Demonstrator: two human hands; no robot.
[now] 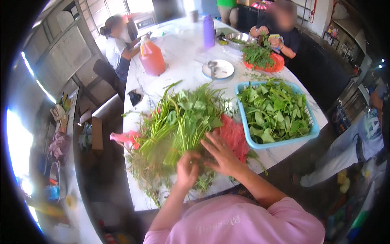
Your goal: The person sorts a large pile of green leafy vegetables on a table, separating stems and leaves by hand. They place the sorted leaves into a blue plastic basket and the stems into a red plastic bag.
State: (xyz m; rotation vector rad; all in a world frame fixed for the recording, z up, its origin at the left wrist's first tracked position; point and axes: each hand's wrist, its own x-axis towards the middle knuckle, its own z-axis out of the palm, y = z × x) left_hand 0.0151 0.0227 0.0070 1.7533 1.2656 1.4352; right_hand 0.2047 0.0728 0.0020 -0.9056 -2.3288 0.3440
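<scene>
Bundles of leafy greens with long green stems [190, 128] lie in front of me on a white marble-patterned table [179, 67]. My left hand [188, 167] has its fingers curled at the lower stem ends; whether it grips anything there is hidden. Beside the same bundle, my right hand [223, 156] is spread, fingers apart, with nothing visible in it. A crumpled red plastic bag [233, 137] lies partly under the greens, just beyond my right hand. Thin roots and loose trimmings [149, 174] are scattered to the left of my hands.
To the right stands a light-blue plastic basket [249, 138] full of picked leaves. Farther up are a white plate [224, 73] with a spoon, an orange-filled jug [152, 62], a purple bottle [209, 32] and a steel bowl [240, 45]. Two people sit at the table; one handles greens.
</scene>
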